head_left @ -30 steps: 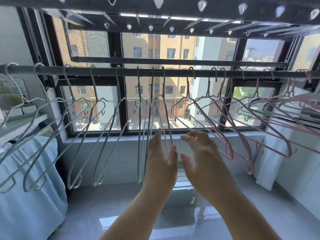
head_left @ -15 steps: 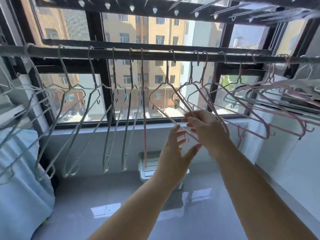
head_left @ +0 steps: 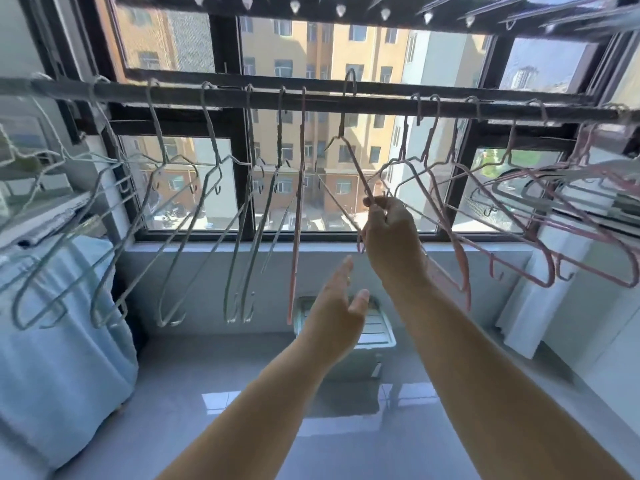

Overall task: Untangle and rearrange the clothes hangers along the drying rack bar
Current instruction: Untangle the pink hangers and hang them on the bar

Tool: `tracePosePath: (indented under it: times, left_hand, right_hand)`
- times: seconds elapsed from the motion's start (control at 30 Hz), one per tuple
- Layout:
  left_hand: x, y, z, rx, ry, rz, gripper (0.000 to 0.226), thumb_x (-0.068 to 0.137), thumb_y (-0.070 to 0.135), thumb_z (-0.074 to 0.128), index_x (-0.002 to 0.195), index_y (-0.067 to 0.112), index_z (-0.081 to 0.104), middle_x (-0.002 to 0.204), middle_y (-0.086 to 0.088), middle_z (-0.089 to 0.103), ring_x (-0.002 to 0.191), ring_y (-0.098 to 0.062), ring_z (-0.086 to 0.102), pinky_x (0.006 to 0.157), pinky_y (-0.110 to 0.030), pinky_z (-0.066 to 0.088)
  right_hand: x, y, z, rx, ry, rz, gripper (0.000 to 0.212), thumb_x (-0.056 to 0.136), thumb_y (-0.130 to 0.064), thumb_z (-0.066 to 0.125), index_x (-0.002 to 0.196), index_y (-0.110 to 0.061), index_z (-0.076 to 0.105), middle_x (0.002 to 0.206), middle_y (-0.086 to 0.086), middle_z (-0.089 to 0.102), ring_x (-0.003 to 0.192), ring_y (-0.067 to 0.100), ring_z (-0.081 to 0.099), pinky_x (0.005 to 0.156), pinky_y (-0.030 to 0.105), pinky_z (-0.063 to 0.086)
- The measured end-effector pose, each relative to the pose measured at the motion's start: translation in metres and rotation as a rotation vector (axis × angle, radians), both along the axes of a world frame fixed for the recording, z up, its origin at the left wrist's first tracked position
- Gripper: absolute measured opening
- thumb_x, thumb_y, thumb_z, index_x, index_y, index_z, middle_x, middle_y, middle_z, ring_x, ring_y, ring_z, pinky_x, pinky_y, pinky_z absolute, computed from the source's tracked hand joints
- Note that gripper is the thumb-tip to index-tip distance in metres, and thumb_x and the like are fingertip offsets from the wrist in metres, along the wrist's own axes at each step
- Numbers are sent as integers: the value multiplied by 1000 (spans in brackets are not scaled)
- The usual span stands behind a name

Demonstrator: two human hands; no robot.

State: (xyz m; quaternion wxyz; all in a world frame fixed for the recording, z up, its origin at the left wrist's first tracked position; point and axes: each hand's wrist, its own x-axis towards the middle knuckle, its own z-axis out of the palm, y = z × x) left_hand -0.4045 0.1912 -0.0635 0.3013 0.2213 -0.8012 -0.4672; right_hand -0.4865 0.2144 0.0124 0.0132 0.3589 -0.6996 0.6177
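A dark drying rack bar [head_left: 381,105] runs across the window. Several white wire hangers [head_left: 180,209] hang on its left half, and several pink hangers [head_left: 512,216] crowd its right half. One pink hanger [head_left: 298,202] hangs edge-on in the middle. My right hand [head_left: 391,233] pinches the shoulder of another pink hanger [head_left: 349,147], whose hook is raised above the bar. My left hand [head_left: 337,306] is lower, with fingers spread and holding nothing.
A light blue cloth [head_left: 59,358] covers something at the left. A white plastic box [head_left: 374,327] sits on the glossy floor below the window sill [head_left: 207,247]. An upper rack with clips [head_left: 339,8] spans the top. White panels [head_left: 540,299] stand at the right.
My right hand has taken a pink hanger by its shoulder and lifted it, so its hook now sits above the bar. My left hand dropped away from the hangers.
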Motion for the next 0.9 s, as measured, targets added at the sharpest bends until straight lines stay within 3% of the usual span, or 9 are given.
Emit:
tracePosePath:
  times: [0.17, 0.3, 0.4, 0.47, 0.57, 0.67, 0.8, 0.9]
  left_hand:
    - [0, -3, -11, 115, -55, 46, 56, 93, 12, 43, 142, 19, 18, 145, -3, 32, 130, -18, 35, 110, -36, 27]
    - [-1, 6, -12, 109, -63, 44, 55, 92, 14, 45, 141, 21, 21, 142, -1, 36, 123, -15, 41, 106, -33, 33]
    - [3, 10, -16, 91, -76, 34, 56, 91, 16, 46, 141, 23, 21, 141, 0, 37, 122, -15, 43, 105, -35, 34]
    - [7, 10, -19, 104, -79, 28, 56, 92, 15, 45, 141, 23, 19, 141, 0, 37, 122, -15, 42, 104, -33, 34]
    - [13, 5, -22, 147, -56, 41, 58, 92, 13, 44, 142, 24, 17, 142, -1, 35, 123, -14, 40, 99, -26, 32]
    - [14, -2, -26, 153, -70, 47, 60, 92, 12, 43, 143, 22, 14, 143, -5, 33, 125, -17, 37, 102, -31, 32]
    - [5, -13, -37, 218, -83, 91, 65, 92, 13, 45, 144, 19, 7, 148, -12, 23, 133, -25, 29, 111, -42, 25]
    - [0, -21, -49, 258, -166, 152, 68, 94, 16, 43, 144, 20, -2, 153, -11, 6, 139, -26, 13, 112, -38, 14]
  right_hand:
    - [-3, 7, 1, -47, 85, -25, 28, 96, -13, 33, 109, -5, 57, 64, -3, 52, 60, 17, 53, 55, 32, 47]
    - [-12, -1, 36, -73, 122, -10, 26, 93, -8, 36, 89, -1, 60, 58, 2, 52, 53, 15, 51, 47, 22, 42]
    - [-15, -9, 48, -50, 17, 25, 30, 92, -4, 36, 70, 0, 57, 54, 3, 51, 47, 11, 49, 39, 15, 40]
    - [-15, -11, 37, -1, -100, 59, 34, 92, -4, 37, 61, -8, 51, 55, 2, 51, 48, 12, 49, 43, 19, 42]
    - [-11, -2, -9, 195, -132, 59, 30, 93, -11, 37, 66, -11, 50, 65, 3, 53, 59, 16, 50, 58, 26, 44]
    - [-2, 26, -65, 180, -153, 78, 28, 94, -10, 39, 70, -11, 54, 56, 2, 55, 53, 16, 52, 58, 34, 46]
    - [-3, 77, -115, 202, -243, 113, 21, 92, -7, 46, 82, -7, 64, 35, -6, 49, 34, 6, 42, 38, 18, 37]
    - [-18, 115, -131, 208, -348, 116, 22, 91, -8, 51, 83, -9, 71, 40, -4, 41, 38, 10, 34, 36, 14, 29]
